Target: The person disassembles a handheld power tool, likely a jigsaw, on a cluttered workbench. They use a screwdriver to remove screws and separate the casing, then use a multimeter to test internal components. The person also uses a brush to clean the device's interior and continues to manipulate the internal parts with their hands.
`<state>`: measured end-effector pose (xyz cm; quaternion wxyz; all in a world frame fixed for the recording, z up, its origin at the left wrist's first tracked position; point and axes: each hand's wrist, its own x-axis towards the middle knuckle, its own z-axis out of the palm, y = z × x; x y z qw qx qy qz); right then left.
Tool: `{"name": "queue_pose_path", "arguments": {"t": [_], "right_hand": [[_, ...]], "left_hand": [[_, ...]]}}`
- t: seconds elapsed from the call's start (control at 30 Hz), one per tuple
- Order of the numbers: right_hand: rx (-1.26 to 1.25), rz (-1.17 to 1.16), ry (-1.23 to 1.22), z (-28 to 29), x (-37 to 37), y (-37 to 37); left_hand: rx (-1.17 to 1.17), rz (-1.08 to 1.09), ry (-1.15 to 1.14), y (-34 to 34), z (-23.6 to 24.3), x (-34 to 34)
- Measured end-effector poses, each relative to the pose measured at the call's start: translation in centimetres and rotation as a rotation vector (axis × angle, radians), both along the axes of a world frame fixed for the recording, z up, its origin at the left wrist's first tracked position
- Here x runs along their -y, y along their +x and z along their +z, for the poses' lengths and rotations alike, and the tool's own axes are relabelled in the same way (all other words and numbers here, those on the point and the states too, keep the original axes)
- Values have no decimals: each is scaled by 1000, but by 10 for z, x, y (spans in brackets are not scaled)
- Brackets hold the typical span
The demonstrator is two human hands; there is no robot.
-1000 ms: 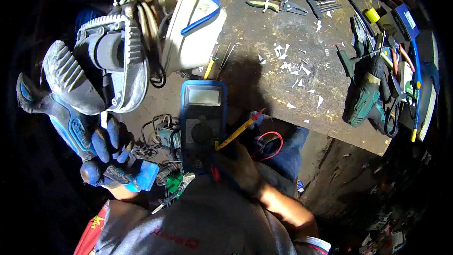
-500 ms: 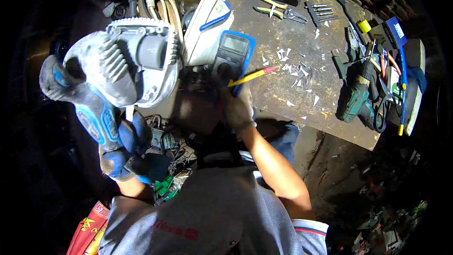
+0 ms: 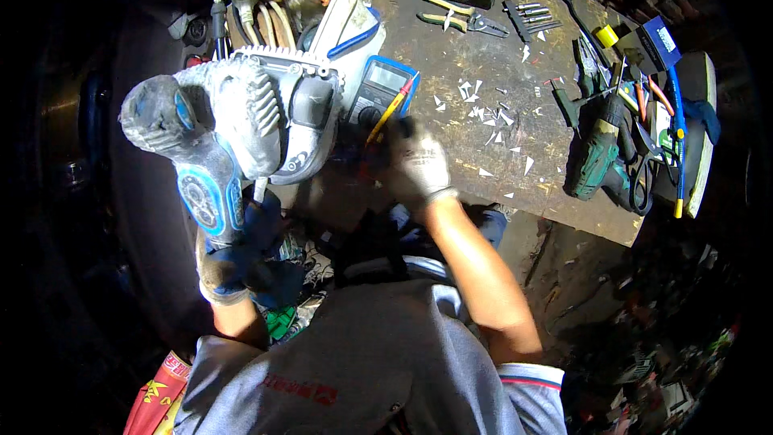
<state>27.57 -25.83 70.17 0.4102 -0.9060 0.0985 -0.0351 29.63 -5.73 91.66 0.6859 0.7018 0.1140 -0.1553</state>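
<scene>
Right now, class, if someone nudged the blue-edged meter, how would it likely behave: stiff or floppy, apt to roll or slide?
The meter would probably stay stiff, as its case looks boxy and hard. Its flat, rectangular shape suggests sliding rather than rolling. The slim yellow probe crossing it in this view might shift or roll, if it rests there.

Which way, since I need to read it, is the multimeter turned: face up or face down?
Face up: the multimeter shows its screen and dial to the camera.
</scene>
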Motion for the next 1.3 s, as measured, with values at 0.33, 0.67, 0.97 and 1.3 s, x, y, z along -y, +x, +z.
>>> {"name": "queue_pose_path", "arguments": {"t": [0.33, 0.67, 0.97, 1.3], "right_hand": [[-74, 401, -487, -3, 132, 114], [-182, 758, -347, -20, 125, 156], [-35, 574, -403, -19, 110, 141], [-251, 450, -431, -7, 170, 112]], "left_hand": [[9, -240, -263, -3, -6, -5], [28, -438, -323, 8, -17, -5], [-19, -267, -407, 6, -12, 8], [-137, -362, -177, 1, -13, 2]]}}
